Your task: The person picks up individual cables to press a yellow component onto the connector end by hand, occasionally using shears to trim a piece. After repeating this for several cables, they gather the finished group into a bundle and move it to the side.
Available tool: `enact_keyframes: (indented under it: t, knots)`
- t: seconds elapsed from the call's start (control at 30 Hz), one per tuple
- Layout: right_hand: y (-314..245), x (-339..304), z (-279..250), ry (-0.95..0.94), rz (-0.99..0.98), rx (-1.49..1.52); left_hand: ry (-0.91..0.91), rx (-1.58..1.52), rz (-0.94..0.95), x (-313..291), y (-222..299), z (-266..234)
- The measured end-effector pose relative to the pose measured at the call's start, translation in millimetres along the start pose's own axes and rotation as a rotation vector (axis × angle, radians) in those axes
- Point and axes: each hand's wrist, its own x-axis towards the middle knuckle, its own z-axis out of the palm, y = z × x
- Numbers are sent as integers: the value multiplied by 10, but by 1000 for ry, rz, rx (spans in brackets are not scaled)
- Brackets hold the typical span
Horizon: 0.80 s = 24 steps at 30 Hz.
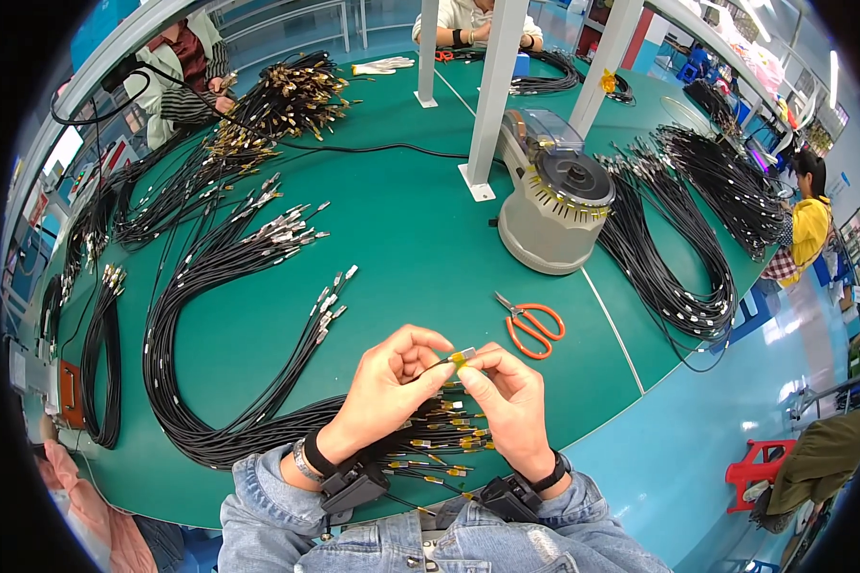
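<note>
Connector pinched between two hands

The taped connector (462,354) of a black cable (440,363) is raised above the green table (392,220). The left hand (397,375) pinches the cable behind it, probably for steadiness; the right hand (508,393) grips the tip between thumb and forefinger, apparently for control. Below, yellow-taped cable ends (454,440) lie bunched, tips mostly rightward. Orange-handled snips (517,312) lie beyond, presumably for ready reach.

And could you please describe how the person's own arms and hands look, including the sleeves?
The left sleeve and right sleeve are faded blue denim. The left hand and right hand wear no gloves. Each has a black strap and a black, boxy device at the wrist; the left also has a pale bracelet, its pattern too small to tell.
</note>
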Motion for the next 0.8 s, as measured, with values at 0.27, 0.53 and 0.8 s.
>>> enact_keyframes:
  t: [0.27,0.53,0.8]
  knots:
    - [-2,-4,47,71,-8,4,267,699,440,-38,-17,106]
    - [15,-16,53,81,-22,9,260,780,493,-66,-33,133]
    - [10,-25,53,123,-18,-4,212,760,441,-72,-16,154]
